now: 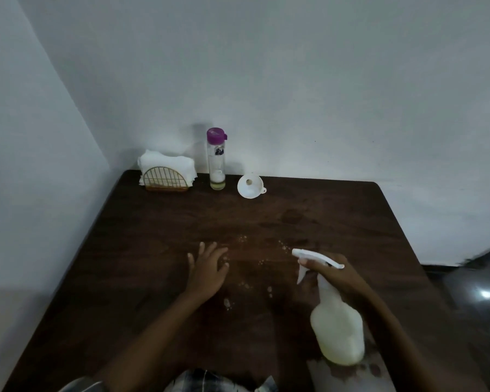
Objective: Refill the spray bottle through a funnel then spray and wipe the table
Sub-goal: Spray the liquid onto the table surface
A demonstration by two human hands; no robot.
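Spraying stage: the right hand (pixel 331 274) is wetting the dark wooden table (pixel 142 250) ahead of wiping
The right hand is gripping the neck of the white spray bottle (pixel 337 329) at the table's near right, its long axis leaning from the base nearest the person up and away, nozzle pointing left toward the droplets (pixel 246 285); the left hand (pixel 207 270) is lying open, fingers spread, beside them, likely steadying; the funnel (pixel 251 185) is waiting at the back edge, apparently clear of the spray

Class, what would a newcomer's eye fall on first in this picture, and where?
First, the spray bottle, gripped by the right hand at near right, beside droplets on the dark table. The left hand lies open near them. At the far edge sit a purple-capped bottle and white funnel.
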